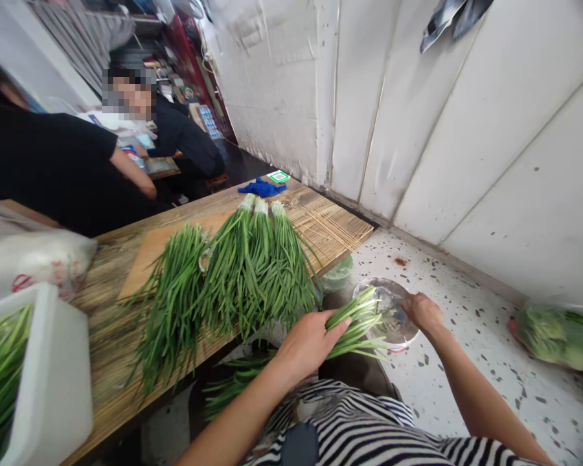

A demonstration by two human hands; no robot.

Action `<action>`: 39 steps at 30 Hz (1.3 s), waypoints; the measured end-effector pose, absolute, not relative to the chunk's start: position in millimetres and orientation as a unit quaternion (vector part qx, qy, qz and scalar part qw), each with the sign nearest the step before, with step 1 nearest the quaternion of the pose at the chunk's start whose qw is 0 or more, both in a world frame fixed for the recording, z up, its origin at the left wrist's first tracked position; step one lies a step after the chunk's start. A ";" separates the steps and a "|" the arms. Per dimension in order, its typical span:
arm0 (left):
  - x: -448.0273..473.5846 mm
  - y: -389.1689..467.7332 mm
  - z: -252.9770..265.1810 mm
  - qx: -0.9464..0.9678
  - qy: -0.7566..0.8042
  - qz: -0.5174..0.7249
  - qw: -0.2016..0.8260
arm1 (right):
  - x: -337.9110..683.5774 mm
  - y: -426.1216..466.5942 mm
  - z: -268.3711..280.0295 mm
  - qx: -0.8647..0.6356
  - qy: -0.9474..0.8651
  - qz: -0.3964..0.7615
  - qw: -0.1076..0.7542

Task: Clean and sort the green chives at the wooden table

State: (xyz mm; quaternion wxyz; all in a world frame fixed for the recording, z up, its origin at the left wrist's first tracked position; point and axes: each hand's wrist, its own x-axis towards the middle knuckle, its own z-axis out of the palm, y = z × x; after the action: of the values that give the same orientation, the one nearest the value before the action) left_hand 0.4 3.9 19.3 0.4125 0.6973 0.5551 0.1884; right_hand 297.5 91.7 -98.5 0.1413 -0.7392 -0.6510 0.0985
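Observation:
My left hand [315, 340] is wrapped round a bunch of garlic chives [362, 323], pale stem ends pointing right and green leaves trailing left below the table edge. My right hand [422, 312] is at the right rim of a round basin [396, 330] on the floor, a little apart from the stem ends. Its fingers are curled together; what they hold, if anything, is too small to make out. Whitish scraps lie in the basin. On the table, several bundles of chives [257, 265] lie with leaves toward me, three of them wrapped in white at the stem ends.
The wooden table [107, 336] carries a cutting board [140, 262], thin sticks [328, 223], a blue cloth [262, 188], a white box [63, 375] of greens and a plastic bag [39, 255]. Bagged vegetables [561, 333] sit on the floor at right. Two people [184, 139] are beyond the table.

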 end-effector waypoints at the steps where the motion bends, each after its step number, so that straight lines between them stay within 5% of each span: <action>1: 0.5 4.0 19.3 0.698 0.557 0.187 0.410 | 293.5 88.6 -94.1 -0.733 -0.649 0.106 0.170; 5: 2.8 4.7 19.5 0.694 0.575 0.172 0.398 | 260.5 59.8 -40.5 -0.642 -0.605 0.306 0.358; 8: 6.0 4.5 20.4 0.690 0.582 0.163 0.398 | 229.8 38.4 -1.1 -0.512 -0.557 0.534 0.377; 12: 7.2 2.4 20.9 0.691 0.582 0.159 0.398 | 202.1 29.5 10.8 -0.438 -0.497 0.646 0.380; 30: -3.5 0.6 2.1 0.629 0.522 0.150 0.557 | 207.7 40.7 3.2 -0.436 -0.460 0.698 0.333; 39: -3.2 1.4 4.4 0.632 0.522 0.154 0.552 | 221.4 42.8 0.3 -0.403 -0.482 0.727 0.277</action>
State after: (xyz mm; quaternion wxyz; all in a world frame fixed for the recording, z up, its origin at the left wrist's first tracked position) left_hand -3.2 1.4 4.4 0.5515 0.6317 0.5225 0.1540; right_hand 221.4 42.8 0.3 0.2775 -0.4033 -0.4815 0.7270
